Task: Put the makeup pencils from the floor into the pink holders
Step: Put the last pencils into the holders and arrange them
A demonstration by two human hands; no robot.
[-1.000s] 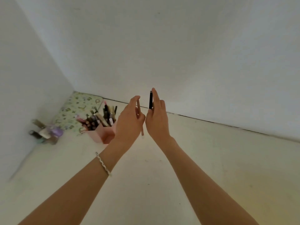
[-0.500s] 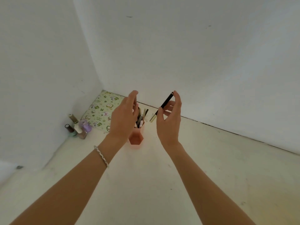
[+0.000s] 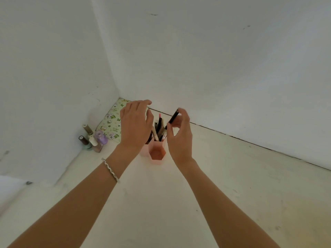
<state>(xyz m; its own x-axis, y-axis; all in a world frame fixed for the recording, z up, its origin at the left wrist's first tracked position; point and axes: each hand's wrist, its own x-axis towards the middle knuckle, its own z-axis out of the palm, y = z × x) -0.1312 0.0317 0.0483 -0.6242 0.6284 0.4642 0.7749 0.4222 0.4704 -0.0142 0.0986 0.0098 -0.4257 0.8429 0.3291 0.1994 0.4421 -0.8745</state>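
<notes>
A cluster of pink hexagonal holders [image 3: 158, 160] stands on the pale floor near the room's corner. The front cell shows no pencils inside; the cells behind hold several makeup pencils [image 3: 159, 125] standing upright or leaning. My left hand [image 3: 135, 125] hovers palm down over the left rear cells with fingers spread, and it hides part of the holders. My right hand [image 3: 179, 140] pinches a black makeup pencil [image 3: 173, 117] between thumb and fingertips. This pencil is tilted, its lower end pointing down toward the pencils in the holders.
Several nail polish bottles [image 3: 93, 139] stand against the left wall. A green patterned pouch [image 3: 112, 123] lies in the corner behind the holders. White walls close in on the left and at the back.
Both hands have come down over the holders. The pink pencil my left hand held a second ago is no longer in it. The right hand has tilted the black pencil.
</notes>
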